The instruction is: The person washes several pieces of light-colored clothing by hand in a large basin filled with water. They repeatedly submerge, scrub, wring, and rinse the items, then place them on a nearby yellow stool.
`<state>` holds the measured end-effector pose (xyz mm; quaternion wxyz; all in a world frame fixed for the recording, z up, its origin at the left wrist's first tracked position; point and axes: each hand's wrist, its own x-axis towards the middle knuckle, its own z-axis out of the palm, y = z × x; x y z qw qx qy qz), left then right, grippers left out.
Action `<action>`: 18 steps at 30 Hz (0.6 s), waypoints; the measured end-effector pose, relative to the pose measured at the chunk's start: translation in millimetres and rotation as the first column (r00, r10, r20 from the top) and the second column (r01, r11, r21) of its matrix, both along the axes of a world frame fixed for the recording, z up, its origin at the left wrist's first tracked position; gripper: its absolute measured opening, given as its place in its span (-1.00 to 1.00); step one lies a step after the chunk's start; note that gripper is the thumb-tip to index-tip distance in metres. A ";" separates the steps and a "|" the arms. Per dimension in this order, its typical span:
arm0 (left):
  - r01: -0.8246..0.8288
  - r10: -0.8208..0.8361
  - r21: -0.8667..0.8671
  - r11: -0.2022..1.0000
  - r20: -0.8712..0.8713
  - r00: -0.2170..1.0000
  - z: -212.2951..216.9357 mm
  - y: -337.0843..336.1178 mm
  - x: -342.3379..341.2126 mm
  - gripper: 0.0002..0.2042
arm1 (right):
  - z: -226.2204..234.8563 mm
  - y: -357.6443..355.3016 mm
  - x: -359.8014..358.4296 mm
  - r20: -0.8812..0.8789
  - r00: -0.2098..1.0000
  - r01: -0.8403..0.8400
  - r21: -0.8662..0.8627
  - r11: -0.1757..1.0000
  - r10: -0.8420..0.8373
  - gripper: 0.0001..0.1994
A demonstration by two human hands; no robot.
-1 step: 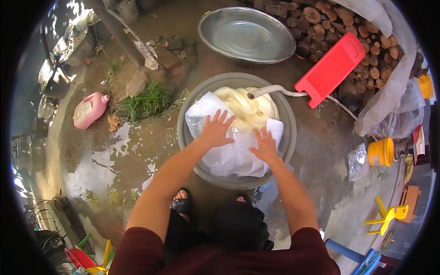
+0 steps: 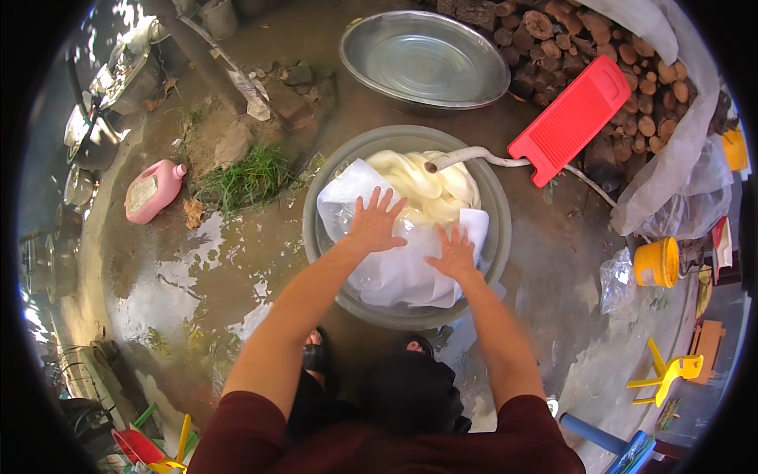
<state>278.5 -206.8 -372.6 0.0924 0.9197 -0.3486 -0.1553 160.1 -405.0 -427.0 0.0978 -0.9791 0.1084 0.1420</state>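
Both hands rest on wet white cloth (image 2: 399,272) in a round grey basin (image 2: 317,251) on the ground before my feet. My left hand (image 2: 377,223) lies over the cloth's left half with its fingers spread. On the right part, my right hand (image 2: 455,254) has its fingers stretched out and apart, close to a folded edge. A cream-yellow cloth (image 2: 426,186) lies bunched in the far side of the basin. Above it hangs the open end of a pale hose (image 2: 458,156), which comes in over the basin's right rim.
A wide metal basin (image 2: 426,59) stands beyond the grey one. Rightward, a red washboard (image 2: 570,118) leans by stacked firewood (image 2: 647,103). A yellow bucket (image 2: 656,262) is at the far right. On the wet ground at left lie a pink jug (image 2: 155,192) and grass (image 2: 254,180).
My hands keep almost the same place, fingers still spread on the white cloth. The cloth's near edge has shifted slightly.
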 end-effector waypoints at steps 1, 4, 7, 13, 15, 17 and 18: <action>-0.022 0.023 0.065 0.998 -0.009 1.000 -6.6 -4.5 4.0 -0.09 | -3.8 1.3 6.8 -0.097 0.994 0.049 -0.033 0.998 -0.052 -0.12; 0.005 0.012 0.237 0.971 -0.069 0.998 -32.4 -12.3 -2.5 -0.04 | -59.0 0.6 -6.9 -0.111 0.994 -0.025 -0.092 0.995 0.015 -0.06; 0.119 -0.051 0.331 0.936 -0.209 0.977 -63.6 8.2 -6.0 -0.14 | -55.4 8.1 -16.3 -0.206 0.953 -0.239 -0.051 0.970 0.224 -0.21; 0.333 -0.136 0.311 0.890 -0.515 0.846 -75.5 26.7 -38.6 -0.42 | -12.8 -18.6 37.4 -0.435 0.867 -0.162 0.214 0.963 0.242 -0.54; 0.321 -0.149 0.247 0.914 -0.532 0.834 -80.0 35.7 -57.2 -0.48 | -15.8 -22.9 53.9 0.063 0.998 -0.023 0.386 0.922 -0.002 -0.56; 0.347 -0.200 0.198 0.917 -0.524 0.828 -66.9 36.2 -59.1 -0.51 | -35.9 -18.9 76.8 0.535 0.821 0.005 0.341 0.940 -0.199 -0.59; 0.380 -0.245 0.181 0.907 -0.507 0.826 -38.1 31.5 -59.5 -0.51 | -47.1 -15.9 85.8 0.724 0.632 0.036 0.329 0.944 -0.276 -0.61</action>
